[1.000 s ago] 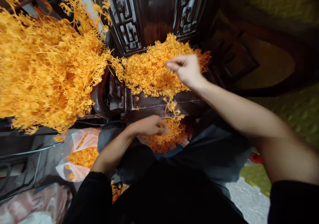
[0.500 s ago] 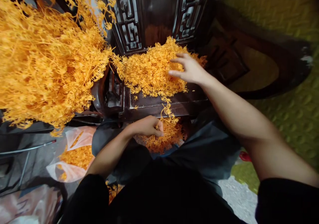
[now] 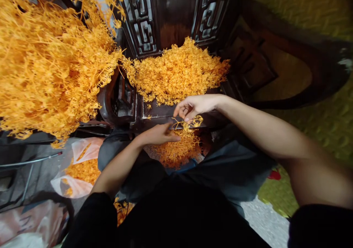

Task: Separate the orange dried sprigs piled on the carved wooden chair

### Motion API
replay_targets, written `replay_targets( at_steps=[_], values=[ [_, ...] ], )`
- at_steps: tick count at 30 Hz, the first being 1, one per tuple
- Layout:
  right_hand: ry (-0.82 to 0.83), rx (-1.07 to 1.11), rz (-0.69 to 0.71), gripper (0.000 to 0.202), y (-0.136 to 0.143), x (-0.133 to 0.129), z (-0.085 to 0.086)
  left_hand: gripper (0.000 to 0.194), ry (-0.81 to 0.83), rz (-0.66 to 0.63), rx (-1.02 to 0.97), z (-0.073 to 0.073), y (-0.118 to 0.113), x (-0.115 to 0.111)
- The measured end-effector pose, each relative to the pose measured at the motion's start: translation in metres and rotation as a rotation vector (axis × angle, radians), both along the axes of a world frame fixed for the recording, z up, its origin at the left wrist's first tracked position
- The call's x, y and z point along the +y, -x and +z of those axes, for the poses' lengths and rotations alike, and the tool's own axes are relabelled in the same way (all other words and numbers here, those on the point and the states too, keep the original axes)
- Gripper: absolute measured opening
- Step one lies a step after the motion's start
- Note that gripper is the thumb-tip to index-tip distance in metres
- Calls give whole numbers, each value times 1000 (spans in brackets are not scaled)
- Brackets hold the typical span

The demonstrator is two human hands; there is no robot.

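Observation:
My right hand (image 3: 194,106) is over the front edge of the dark wooden seat, with thumb and fingertips pinched on an orange, curly-branched sprig (image 3: 196,122). My left hand (image 3: 158,134) is just below and to the left, thumb and fingers apart, with nothing visible held in it. Beneath both hands, between my knees, lies a bunch of orange sprigs (image 3: 176,152). Beyond them, a heap of small orange curly pieces (image 3: 179,71) covers much of the seat (image 3: 158,111).
A large mass of orange sprigs (image 3: 49,64) stands at the left, by the chair's armrest (image 3: 106,103). A plastic bag (image 3: 78,185) with orange pieces lies on the floor below it. The carved chair back (image 3: 176,13) rises behind the heap.
My right hand has come back from the heap towards my left hand and closed on a sprig. My left hand has opened from a closed grip.

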State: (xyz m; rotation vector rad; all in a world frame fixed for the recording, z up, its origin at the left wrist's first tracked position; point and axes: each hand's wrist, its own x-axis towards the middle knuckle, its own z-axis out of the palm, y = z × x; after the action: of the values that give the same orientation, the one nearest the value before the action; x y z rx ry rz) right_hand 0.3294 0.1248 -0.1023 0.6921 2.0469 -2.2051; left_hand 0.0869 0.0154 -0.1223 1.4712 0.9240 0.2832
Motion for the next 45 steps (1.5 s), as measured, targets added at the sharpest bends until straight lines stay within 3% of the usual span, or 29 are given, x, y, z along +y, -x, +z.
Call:
replay_targets(
  at_steps=[2,5,9,11,15,19,24,26,28,31,33,35,37,39,41,43,45],
  values=[
    [10,57,-68,59,5,-6,1,59,-33,170,-110,-2,-7,1],
    [-18,93,-156,54,7,-11,4,43,-26,365,-167,-1,-17,5],
    [-91,12,-115,49,-8,-2,15,37,-35,523,-151,11,-15,15],
    [-179,-54,-127,48,-16,4,19,35,0,521,-148,18,-12,19],
    [-355,-95,-307,46,-18,7,23,34,36,384,-49,31,-13,21],
    [-389,-86,-406,43,-12,0,22,35,-26,314,13,33,-21,20],
    [-361,-58,-344,37,-4,-12,16,39,-316,234,85,26,-26,26],
    [-367,-65,-384,34,-3,-13,14,43,-421,200,132,27,-24,30],
    [-366,-39,-555,32,-7,-7,14,45,-443,219,81,32,-19,34],
    [-341,111,-923,30,-19,9,21,43,-405,289,-45,39,-8,39],
    [-324,208,-1044,28,-25,15,27,42,-384,323,-69,40,-4,41],
    [-313,202,-998,25,-23,11,31,41,-392,346,-58,37,-6,43],
    [-344,129,-847,25,-13,-2,31,40,-414,361,-48,33,-11,44],
    [-414,66,-657,34,2,-15,29,38,-452,381,-45,32,-17,44],
    [-459,64,-575,43,13,-21,25,37,-493,404,-43,34,-20,43],
    [-418,121,-757,48,15,-13,23,39,-500,410,-42,38,-19,42],
    [-306,203,-1115,47,9,6,22,40,-482,389,-50,42,-13,40]
  ],
)
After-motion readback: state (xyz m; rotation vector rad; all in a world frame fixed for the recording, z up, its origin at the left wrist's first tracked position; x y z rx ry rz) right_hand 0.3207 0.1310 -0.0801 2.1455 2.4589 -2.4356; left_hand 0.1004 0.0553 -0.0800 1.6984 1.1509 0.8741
